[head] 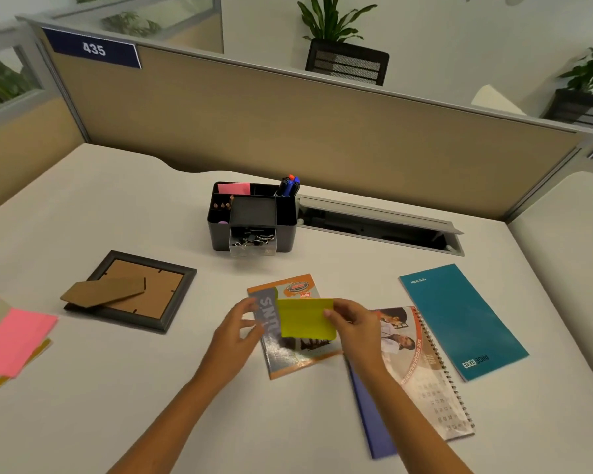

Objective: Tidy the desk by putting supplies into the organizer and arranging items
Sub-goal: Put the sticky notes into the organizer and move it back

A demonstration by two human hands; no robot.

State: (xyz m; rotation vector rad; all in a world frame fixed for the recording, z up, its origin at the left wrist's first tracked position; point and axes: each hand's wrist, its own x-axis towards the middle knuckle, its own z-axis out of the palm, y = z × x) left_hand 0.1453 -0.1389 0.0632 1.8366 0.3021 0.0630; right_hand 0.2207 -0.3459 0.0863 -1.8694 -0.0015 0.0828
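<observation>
Yellow-green sticky pad point(305, 318) held above the orange-edged magazine point(297, 347), long axis running left to right, flat face turned up toward the camera, lower edge dipping a little to the right. Pinched at its right end by the right hand point(353, 325), thumb on top, other fingers curled out of sight beneath. Left hand point(238, 331) just beside the pad's left edge, fingers loosely spread and holding nothing; contact with the pad not clear.

Black organizer point(252, 217) farther back on the counter point(151, 388), well apart from the pad: markers point(290, 186) upright in the rear right cell, pink notes point(233, 188) in the rear left, pencil tips point(223, 205) showing below them, binder clips point(250, 239) in the clear front drawer. A small purple object in the front left cell too small to name.

Picture frame point(131, 290) face down at left, cardboard stand lifted. Pink paper point(14, 340) at the left edge, sheets under it cut off by the view. Spiral calendar point(425, 371) partly hidden by the right forearm, blue folder under it mostly covered. Teal notebook point(463, 319) at right, long axis slanting toward the near right.
</observation>
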